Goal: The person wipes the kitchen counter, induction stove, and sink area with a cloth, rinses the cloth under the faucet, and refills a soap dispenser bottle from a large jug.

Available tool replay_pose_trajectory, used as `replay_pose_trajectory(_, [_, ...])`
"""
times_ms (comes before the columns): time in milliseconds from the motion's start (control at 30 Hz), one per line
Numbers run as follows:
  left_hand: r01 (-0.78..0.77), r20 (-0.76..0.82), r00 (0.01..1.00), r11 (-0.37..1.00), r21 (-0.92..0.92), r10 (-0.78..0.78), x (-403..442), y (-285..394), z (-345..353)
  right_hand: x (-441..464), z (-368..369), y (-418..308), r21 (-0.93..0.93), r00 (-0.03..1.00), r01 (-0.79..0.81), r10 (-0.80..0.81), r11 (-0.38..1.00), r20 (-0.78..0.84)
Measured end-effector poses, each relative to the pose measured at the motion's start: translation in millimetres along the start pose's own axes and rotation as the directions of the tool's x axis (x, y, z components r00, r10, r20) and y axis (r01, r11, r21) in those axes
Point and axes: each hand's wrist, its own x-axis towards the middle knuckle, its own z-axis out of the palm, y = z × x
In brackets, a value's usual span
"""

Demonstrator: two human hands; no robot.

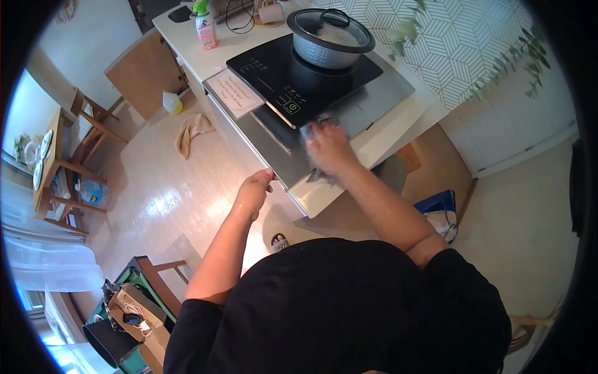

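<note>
Cloth [306,132] under the right hand [328,147], on the grey panel [375,100]

Largest is the white counter [242,41], running away from the person, with the grey panel lying across its near part. On that panel sits a black cooktop [266,76], its controls toward the left of the view. A pale pot [321,53] with a dark-rimmed glass lid stands on the cooktop's far half. Beside the controls, along the panel's left edge, lies a printed sheet [233,92]; farther off, a spray bottle [207,31] with a green head stands upright on the counter.

Of the two hands, the right is holding the crumpled cloth, fingers bent over it just beside the cooktop's near corner; both are slightly blurred. The left hand [254,187] is at the counter's near left edge, fingers partly curled; whether it grips the edge, I cannot tell.
</note>
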Motion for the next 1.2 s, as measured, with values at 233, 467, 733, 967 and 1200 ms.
replay_pose_trajectory(233, [-0.362, 0.142, 0.932, 0.892, 0.272, 0.335, -27, -24, 14, 22, 0, 92, -0.022, 0.984, -0.044, 0.039, 0.999, -0.175])
replay_pose_trajectory(467, [-0.514, 0.242, 0.858, 0.760, 0.398, 0.454, -25, -13, 7, -25, -5, -57, 0.077, 0.986, 0.140, -0.146, 0.987, 0.085])
replay_pose_trajectory(733, [-0.519, 0.238, 0.852, 0.692, 0.501, 0.467, -25, -15, 8, 46, 14, -97, 0.239, 0.983, -0.076, 0.033, 0.968, 0.181])
replay_pose_trajectory(967, [-0.571, 0.180, 0.807, 0.665, 0.480, 0.563, -27, -18, 13, 83, 22, -110, 0.297, 0.978, -0.140, 0.084, 0.945, 0.191])
replay_pose_trajectory(1200, [-0.605, 0.184, 0.778, 0.639, 0.475, 0.601, -24, -18, 15, 80, 28, -107, 0.184, 0.982, 0.113, -0.138, 0.976, 0.129])
